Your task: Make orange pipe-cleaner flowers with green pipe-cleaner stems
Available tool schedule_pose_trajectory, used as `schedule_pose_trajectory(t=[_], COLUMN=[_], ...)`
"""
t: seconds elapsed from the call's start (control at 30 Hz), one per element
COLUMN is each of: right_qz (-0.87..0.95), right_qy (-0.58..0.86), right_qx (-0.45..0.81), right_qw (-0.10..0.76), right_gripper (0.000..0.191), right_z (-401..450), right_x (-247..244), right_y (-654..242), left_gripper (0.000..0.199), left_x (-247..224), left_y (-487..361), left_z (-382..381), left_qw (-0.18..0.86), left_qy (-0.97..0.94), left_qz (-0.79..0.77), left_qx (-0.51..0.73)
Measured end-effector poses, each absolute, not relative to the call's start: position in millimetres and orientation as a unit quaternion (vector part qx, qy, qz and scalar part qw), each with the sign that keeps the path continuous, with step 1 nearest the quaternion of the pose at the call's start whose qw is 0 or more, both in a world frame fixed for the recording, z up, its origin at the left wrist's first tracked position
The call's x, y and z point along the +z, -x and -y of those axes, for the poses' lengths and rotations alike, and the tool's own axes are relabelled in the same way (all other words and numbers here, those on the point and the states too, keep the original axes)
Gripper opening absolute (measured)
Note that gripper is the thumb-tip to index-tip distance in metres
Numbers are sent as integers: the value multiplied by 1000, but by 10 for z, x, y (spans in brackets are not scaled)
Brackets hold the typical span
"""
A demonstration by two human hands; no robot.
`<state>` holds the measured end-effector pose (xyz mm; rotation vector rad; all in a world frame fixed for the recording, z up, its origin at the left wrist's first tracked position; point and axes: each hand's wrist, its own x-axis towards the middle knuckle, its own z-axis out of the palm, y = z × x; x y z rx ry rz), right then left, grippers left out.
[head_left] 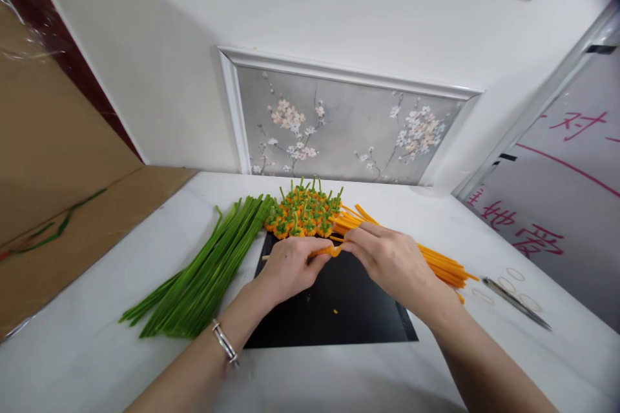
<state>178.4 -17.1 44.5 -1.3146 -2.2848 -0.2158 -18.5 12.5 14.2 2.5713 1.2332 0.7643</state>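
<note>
Above a black mat, my left hand is closed around a thin pale stick that pokes out on its left side. An orange pipe cleaner is coiled at the stick's other end, by my left fingertips. My right hand pinches the pipe cleaner's free part just to the right of the coil. Behind the hands stand several small orange pieces with green stems, bunched at the mat's far edge. Loose orange pipe cleaners lie partly hidden under my right hand and wrist.
Long green pipe cleaners lie in a bundle left of the mat. On the white table, a pointed metal tool and several pale bands lie at the right. A wall with a floral panel stands behind; cardboard is at left.
</note>
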Motion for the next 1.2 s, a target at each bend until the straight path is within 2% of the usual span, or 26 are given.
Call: schedule_pose_trajectory(t=[0.27, 0.4, 0.53, 0.7, 0.8, 1.0, 1.2], right_qz=[817, 819, 828, 855, 870, 881, 875], right_qy=[515, 520, 514, 482, 458, 445, 462], right_qx=[-75, -27, 20, 57, 69, 55, -27], right_qw=[248, 240, 222, 184, 168, 149, 143], right_gripper=[20, 24, 25, 26, 30, 31, 23], right_z=[-13, -91, -114, -54, -2, 126, 277], right_x=[379, 310, 263, 230, 217, 296, 425], right_y=[-1914, -1949, -1960, -1922, -1885, -1834, -1767], left_gripper=[17, 18, 11, 26, 24, 19, 18], left_x=[99, 147, 140, 67, 42, 58, 64], left_y=[139, 115, 116, 136, 145, 160, 188], left_z=[-105, -69, -58, -101, -136, -164, -175], left_qw=[148, 146, 158, 149, 131, 85, 64], left_qy=[-866, -869, -849, -819, -813, -809, -814], left_qz=[-367, -364, -367, -400, -398, -431, -449], left_qx=[306, 302, 346, 383, 404, 391, 363])
